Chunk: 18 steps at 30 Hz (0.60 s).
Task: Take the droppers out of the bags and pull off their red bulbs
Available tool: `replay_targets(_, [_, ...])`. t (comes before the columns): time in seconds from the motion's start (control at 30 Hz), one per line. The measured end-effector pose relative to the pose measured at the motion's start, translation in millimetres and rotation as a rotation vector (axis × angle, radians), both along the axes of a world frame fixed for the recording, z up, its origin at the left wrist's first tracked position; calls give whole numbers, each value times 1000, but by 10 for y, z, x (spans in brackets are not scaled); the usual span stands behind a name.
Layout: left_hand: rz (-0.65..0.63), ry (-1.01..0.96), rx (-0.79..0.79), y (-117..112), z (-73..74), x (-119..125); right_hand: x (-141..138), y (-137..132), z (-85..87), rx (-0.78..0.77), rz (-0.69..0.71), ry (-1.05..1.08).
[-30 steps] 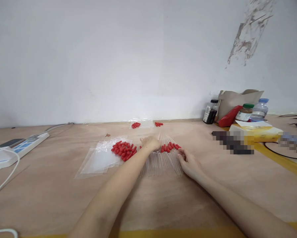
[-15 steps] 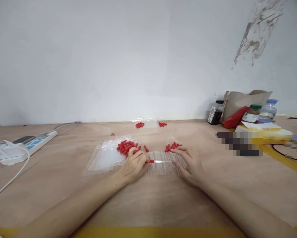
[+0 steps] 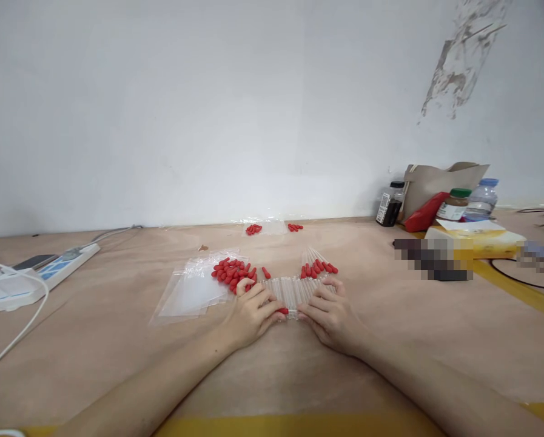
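Observation:
Low over a row of clear glass dropper tubes (image 3: 290, 290), my left hand (image 3: 255, 311) is closed on a red rubber dropper bulb (image 3: 283, 311). A short length of clear tube extends from the bulb toward my right hand (image 3: 330, 315), whose fingers pinch its other end. My fingers hide most of that tube. Beside my left hand a heap of red bulbs (image 3: 230, 272) lies on clear plastic bags (image 3: 187, 297), and one loose bulb (image 3: 266, 273) rests nearby. Just beyond my right hand, several droppers (image 3: 318, 267) with red bulbs lie fanned out, tubes pointing away.
Toward the wall lie bagged red bulbs (image 3: 253, 229). A power strip (image 3: 48, 279) and white cable (image 3: 35, 331) are at left. At right stand a dark bottle (image 3: 389, 209), a green-lidded jar (image 3: 453, 207), a water bottle (image 3: 483, 197) and a yellow packet (image 3: 494, 243).
Both hands have come nearer to me and closer together with the bulb and tube. My right hand's fingers, spread before, are now closed on the tube. The view has shifted slightly.

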State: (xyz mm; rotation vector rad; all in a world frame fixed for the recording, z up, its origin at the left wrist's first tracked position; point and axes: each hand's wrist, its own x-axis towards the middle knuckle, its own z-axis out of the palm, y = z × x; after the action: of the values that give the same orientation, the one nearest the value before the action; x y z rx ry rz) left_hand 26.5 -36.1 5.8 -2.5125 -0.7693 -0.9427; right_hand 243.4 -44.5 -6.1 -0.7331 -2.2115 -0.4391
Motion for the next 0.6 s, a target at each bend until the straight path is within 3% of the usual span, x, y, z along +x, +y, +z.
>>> replay_targets(0.23, [-12,50,25,-71,26,-5,12,-88,70,57,40,-43])
replay_targets(0.43, [15,67,26,-101,48,-121,144,-101,82,-39,22,-31])
replay_targets(0.6, [113,-219,-58,60,188,-370,358,129,95,-263,-201,279])
